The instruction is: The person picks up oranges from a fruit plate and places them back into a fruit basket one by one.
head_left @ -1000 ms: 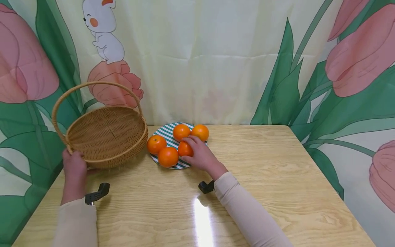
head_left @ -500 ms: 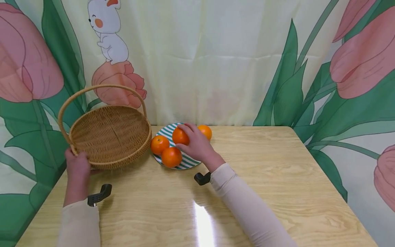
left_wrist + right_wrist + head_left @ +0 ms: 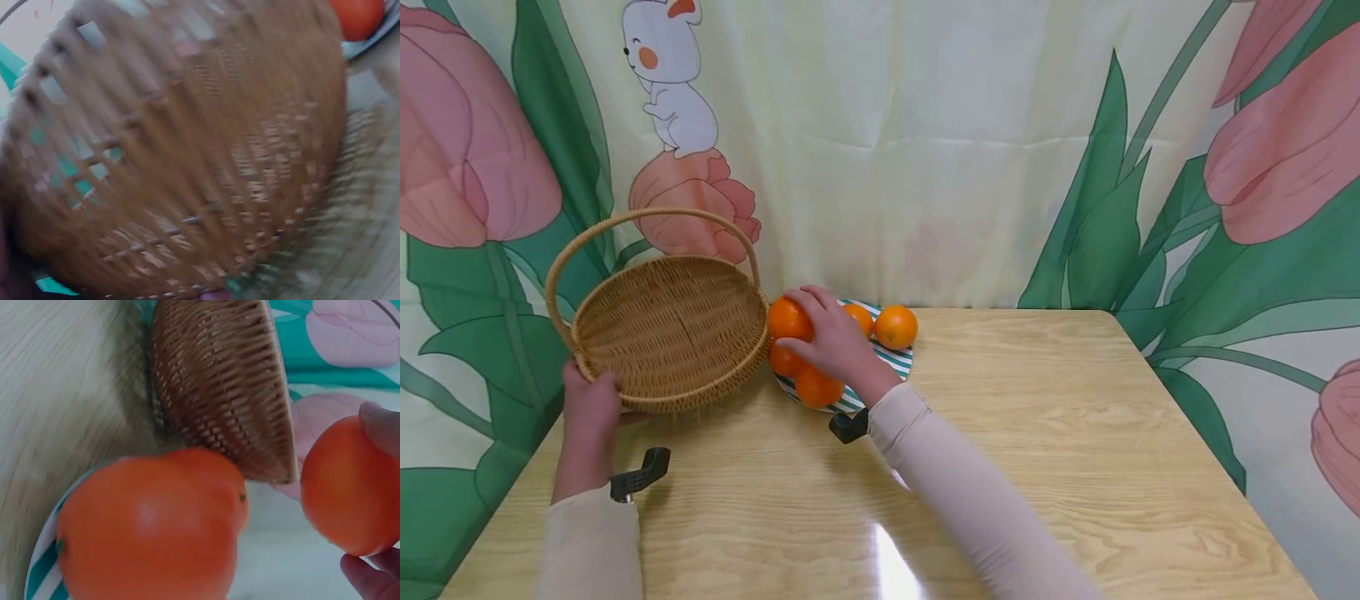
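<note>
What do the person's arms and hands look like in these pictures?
The left sleeve and right sleeve are long, plain and beige. A black, angular attachment juts out at each wrist. The left hand and right hand wear no gloves.

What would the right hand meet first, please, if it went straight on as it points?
Probably the basket, with the orange fruit in the right hand touching it first; depth is unclear, so it may pass above.

Room to pass under the arched handle point(image 3: 670, 212); the basket wall point(image 3: 219, 381) bars the side nearest the plate point(image 3: 895, 360)
</note>
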`<act>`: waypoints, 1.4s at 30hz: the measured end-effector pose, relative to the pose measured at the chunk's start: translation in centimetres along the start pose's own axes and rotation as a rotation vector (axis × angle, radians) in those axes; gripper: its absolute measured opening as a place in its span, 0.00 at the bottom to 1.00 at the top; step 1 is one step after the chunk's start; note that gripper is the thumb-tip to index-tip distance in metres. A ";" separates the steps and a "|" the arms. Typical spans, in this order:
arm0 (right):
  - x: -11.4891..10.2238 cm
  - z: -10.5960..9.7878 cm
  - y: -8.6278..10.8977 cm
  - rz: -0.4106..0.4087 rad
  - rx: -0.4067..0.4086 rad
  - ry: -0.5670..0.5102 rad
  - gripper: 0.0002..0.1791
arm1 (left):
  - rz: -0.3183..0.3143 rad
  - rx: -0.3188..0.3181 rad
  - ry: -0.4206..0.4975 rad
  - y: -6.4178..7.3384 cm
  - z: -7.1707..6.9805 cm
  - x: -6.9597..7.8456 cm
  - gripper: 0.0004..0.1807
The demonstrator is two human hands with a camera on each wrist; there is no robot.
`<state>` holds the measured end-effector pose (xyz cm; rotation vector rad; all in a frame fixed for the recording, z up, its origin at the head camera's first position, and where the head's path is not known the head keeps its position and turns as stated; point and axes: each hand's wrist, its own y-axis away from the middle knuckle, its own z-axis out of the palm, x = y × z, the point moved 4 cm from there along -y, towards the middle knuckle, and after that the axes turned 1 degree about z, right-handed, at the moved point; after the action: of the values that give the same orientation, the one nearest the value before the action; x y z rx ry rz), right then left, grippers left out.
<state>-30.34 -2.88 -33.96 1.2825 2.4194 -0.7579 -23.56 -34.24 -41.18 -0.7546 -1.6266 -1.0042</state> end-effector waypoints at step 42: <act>-7.2 8.4 -4.4 -0.054 -0.294 0.145 0.36 | 0.056 0.106 -0.067 0.4 -0.3 -0.7 0.41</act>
<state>-29.83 -14.63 -35.93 1.1953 2.5687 -0.3135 -22.91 -34.32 -41.78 -0.7643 -1.6933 -0.8544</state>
